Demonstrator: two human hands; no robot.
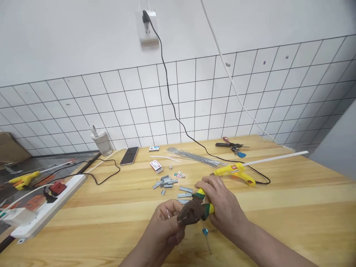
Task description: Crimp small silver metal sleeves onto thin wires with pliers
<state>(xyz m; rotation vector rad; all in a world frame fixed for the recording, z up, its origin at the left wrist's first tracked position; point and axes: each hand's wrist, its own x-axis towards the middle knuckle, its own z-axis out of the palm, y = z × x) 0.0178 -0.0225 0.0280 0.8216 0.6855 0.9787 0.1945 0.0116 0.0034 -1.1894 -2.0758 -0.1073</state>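
Observation:
My right hand [226, 203] is wrapped round the yellow-and-green handles of a pair of pliers [193, 210] with rusty brown jaws. The jaws point left and meet the fingertips of my left hand [162, 227]. Pinched in that left hand is a thin metal wire [179, 245], its ends showing above and below the fingers. What the jaws grip is hidden by the fingers. Below the pliers is a blue bead [205, 231] on a thin wire stem; I cannot tell whether it joins the held wire. Loose staple strips [185, 189] lie just beyond the left hand.
Behind my hands are a yellow glue gun [235, 171] with a white glue stick, a bundle of metal wires [198, 157], staples [165, 181], a staple box [156, 167] and a phone [129, 155]. A power strip [50, 205] lies left. Black-handled pliers [230, 145] sit near the tiled wall.

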